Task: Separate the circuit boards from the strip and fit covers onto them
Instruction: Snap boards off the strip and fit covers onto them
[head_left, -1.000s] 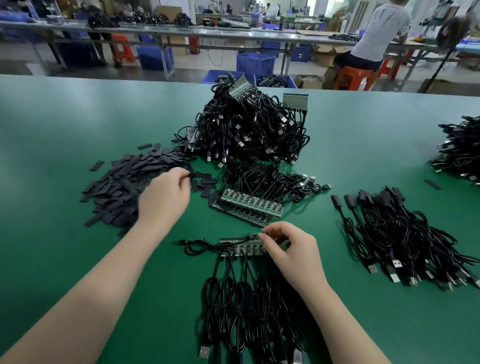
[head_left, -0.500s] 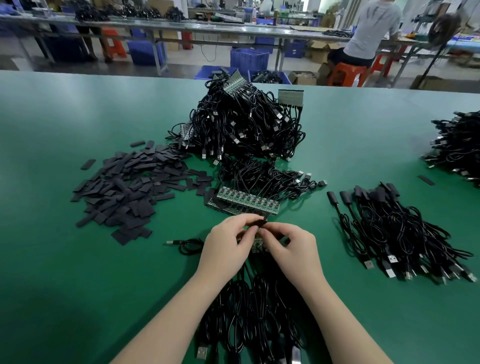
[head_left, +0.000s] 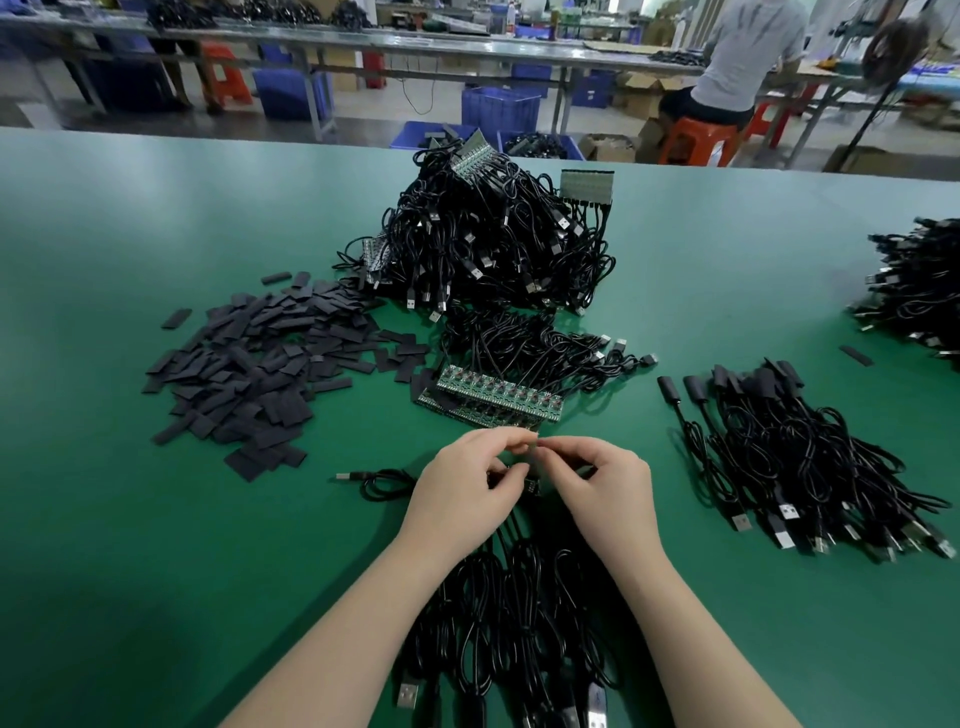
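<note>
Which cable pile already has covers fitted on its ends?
The pile right of the hands: black covers cap its far ends, while the big centre heap shows bare green boards.

Both hands meet fingertip-to-fingertip, fingers curled, pinching sth small btwn them: left hand (head_left: 462, 493), right hand (head_left: 605, 496). Forearms bare, converging twd each other.

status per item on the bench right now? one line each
left hand: fingers curled, pinching a small piece at the board strip
right hand: fingers curled, pinching the same spot
board strip under the hands: mostly hidden, cables attached
next board strip: whole, uncovered, lying flat
covers: loose pile, unfitted
covered cables: covers on, stacked right
big cable heap: tangled, strips unseparated
</note>
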